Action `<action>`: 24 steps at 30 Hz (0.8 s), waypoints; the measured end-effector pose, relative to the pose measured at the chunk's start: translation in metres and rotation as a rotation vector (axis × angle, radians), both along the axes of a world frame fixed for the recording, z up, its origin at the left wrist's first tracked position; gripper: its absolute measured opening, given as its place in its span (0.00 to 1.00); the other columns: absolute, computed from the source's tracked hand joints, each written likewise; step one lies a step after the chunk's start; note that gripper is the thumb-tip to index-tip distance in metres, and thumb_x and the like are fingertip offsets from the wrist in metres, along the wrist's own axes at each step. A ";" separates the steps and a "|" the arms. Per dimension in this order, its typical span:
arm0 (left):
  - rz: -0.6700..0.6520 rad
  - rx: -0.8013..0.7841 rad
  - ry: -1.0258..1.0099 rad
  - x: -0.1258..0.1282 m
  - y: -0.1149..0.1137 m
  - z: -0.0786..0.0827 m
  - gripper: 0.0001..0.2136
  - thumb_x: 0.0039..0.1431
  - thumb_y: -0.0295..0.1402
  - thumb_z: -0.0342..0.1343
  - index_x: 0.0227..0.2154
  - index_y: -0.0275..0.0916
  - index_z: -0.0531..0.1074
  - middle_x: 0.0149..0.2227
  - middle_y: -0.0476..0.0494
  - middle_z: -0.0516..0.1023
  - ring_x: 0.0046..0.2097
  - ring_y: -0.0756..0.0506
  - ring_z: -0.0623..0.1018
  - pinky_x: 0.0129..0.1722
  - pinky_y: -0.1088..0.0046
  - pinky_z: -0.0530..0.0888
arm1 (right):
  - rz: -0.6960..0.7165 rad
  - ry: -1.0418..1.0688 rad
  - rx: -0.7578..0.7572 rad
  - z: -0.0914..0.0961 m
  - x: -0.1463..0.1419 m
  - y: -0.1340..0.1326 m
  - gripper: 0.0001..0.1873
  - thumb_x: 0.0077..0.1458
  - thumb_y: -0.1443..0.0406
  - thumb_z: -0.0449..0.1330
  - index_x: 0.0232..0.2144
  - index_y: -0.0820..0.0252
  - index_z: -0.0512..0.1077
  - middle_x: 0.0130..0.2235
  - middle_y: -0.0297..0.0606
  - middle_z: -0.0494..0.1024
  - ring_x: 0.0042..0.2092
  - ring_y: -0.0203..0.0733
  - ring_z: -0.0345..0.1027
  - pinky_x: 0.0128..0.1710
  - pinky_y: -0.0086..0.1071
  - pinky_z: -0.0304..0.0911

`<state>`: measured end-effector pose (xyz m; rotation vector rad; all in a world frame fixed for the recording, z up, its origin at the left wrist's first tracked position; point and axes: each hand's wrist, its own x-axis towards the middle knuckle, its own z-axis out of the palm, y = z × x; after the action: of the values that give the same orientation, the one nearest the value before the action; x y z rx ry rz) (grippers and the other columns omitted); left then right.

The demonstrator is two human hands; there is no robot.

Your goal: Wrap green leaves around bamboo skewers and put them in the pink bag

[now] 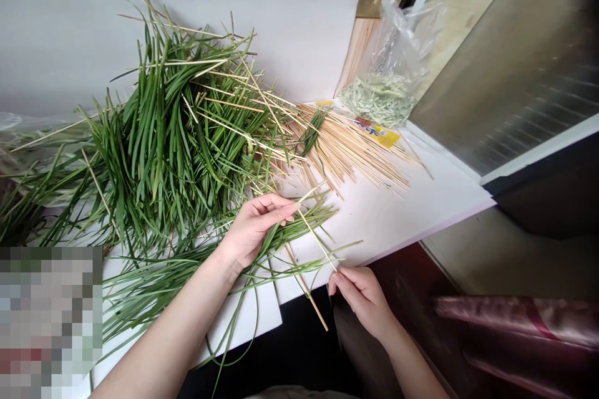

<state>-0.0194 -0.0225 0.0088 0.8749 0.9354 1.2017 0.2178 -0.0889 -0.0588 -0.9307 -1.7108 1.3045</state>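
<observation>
A white table (pixel 397 215) fills the middle of the view, and a plain white panel (pixel 290 19) stands behind it. On the right side is a large glass panel (pixel 510 62) with a light-coloured frame.

A high heap of garlic chives (pixel 161 137) covers the left part of the table, and several bamboo skewers lie across it and among the leaves. To the right of this heap, many skewers (pixel 358 153) are spread like a fan, with a few short green leaves (pixel 312 132) on top. Near their far side there is a yellow printed wrapper (pixel 387 136), and just behind it a clear plastic bag (pixel 412 31) contains pale green shreds (pixel 381 96).

Closer to the person, a flatter layer of chives (pixel 145 287) lies along the table, partly under the left arm. The left hand (pixel 264 221) is above its right end, nearly closed, with thumb and fingers pinching a pale stem (pixel 312 192). The right hand (pixel 359 296) is at the front edge, its fingers curled, and it pinches the lower end of a thin pale stick (pixel 318 240). This stick rises toward the left fingertips; whether it touches them, I cannot tell. Another skewer (pixel 316 307) protrudes over the table edge, between the two arms.
</observation>
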 end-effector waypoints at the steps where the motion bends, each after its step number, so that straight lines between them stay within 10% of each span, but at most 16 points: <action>1: -0.001 0.003 0.000 0.000 0.000 0.000 0.07 0.50 0.33 0.72 0.29 0.35 0.82 0.26 0.48 0.78 0.30 0.54 0.74 0.32 0.81 0.70 | 0.001 0.004 0.004 0.000 0.000 0.000 0.21 0.71 0.62 0.51 0.25 0.59 0.70 0.18 0.25 0.57 0.18 0.34 0.50 0.23 0.30 0.48; 24: -0.025 -0.055 -0.047 0.000 0.000 0.001 0.10 0.53 0.35 0.70 0.28 0.34 0.78 0.25 0.50 0.76 0.27 0.56 0.72 0.30 0.84 0.69 | -0.002 0.004 0.029 -0.001 -0.001 0.000 0.20 0.70 0.65 0.52 0.25 0.59 0.71 0.20 0.27 0.60 0.20 0.34 0.52 0.25 0.30 0.51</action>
<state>-0.0189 -0.0221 0.0094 0.8087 0.9131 1.1650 0.2173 -0.0888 -0.0597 -0.9123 -1.7204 1.2760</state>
